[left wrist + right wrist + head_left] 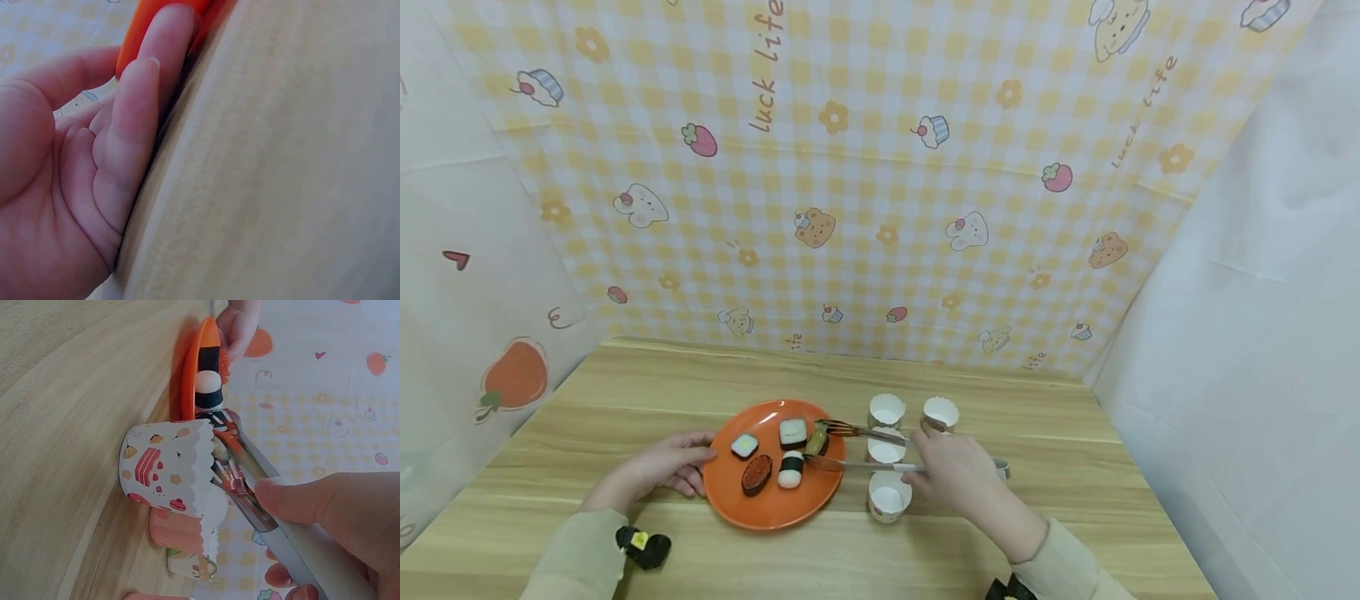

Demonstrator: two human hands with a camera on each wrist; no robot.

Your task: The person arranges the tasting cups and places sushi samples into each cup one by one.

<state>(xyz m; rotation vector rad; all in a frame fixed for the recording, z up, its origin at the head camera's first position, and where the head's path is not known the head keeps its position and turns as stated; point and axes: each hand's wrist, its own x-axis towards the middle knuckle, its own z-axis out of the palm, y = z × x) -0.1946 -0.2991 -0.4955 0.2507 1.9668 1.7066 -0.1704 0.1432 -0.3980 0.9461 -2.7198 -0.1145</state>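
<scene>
My left hand [662, 467] holds the left rim of an orange plate [767, 515], thumb at the edge and fingers against its underside. On the plate lie several toy sushi pieces: a red-topped one [757, 474], a white one with a black band [790, 471], two pale square-topped ones and a greenish one [816, 442]. My right hand [958, 475] grips metal tongs [880, 467], reaching leftward across the paper cups. The tong tips lie on either side of the greenish piece; whether they squeeze it I cannot tell.
Several white paper baking cups stand right of the plate, among them a front one [889, 498], a back one [887, 408] and one at the back right [940, 412]. A patterned cloth [865, 183] hangs behind the wooden table [700, 558].
</scene>
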